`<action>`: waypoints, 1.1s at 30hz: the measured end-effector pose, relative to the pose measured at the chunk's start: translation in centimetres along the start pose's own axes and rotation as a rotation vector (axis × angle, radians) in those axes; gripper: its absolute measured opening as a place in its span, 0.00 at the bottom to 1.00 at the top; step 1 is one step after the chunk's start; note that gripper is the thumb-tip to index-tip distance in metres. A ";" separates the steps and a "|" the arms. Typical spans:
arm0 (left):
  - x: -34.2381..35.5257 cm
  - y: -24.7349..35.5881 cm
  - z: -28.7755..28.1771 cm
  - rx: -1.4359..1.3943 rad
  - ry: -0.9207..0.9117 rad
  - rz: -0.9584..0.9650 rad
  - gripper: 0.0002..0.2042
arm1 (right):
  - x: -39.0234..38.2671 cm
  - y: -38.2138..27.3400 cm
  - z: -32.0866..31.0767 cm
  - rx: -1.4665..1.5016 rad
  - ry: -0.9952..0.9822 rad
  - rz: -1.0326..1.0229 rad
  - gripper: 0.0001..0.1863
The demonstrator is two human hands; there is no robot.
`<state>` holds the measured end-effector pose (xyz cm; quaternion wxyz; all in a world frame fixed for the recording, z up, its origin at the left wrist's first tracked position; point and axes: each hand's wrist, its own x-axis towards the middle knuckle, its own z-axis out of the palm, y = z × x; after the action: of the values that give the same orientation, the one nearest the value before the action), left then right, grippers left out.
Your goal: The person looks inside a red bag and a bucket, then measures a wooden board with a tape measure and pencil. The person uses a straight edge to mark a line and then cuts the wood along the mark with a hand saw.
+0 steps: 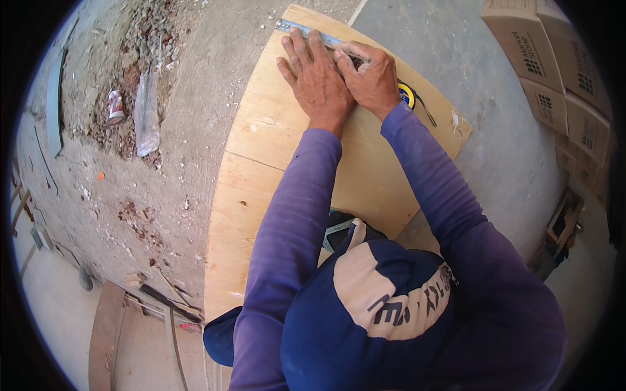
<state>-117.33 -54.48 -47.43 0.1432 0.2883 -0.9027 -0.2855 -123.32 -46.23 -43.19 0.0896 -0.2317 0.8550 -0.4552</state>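
Observation:
A pale plywood board (pixel 257 120) with a dark line across it lies under both my hands. My left hand (pixel 321 88) rests flat near the board's far end, fingers spread, its fingertips on a narrow metal ruler (pixel 293 27). Beside it, my right hand (pixel 375 81) is closed in a pinch at the ruler's right part; whatever sits between those fingers is hidden. Next to my right wrist is a yellow and blue tape measure (pixel 407 95) with a black strap, lying on the board.
Stacked cardboard boxes (pixel 525 49) stand at the far right. Left of the board, rough ground holds rubble (pixel 134 72), a clear plastic bag (pixel 147 117) and a crumpled can (pixel 115 105). Wood pieces (pixel 107 332) lie at the lower left. A dark device (pixel 339 231) shows near my body.

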 end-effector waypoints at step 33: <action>0.1 -0.5 0.1 -0.030 0.019 0.009 0.43 | -0.4 0.4 0.0 -0.005 -0.013 0.006 0.13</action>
<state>-117.25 -54.86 -47.82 0.1576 0.2846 -0.8982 -0.2957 -123.11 -45.86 -43.52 0.0961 -0.2325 0.8562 -0.4513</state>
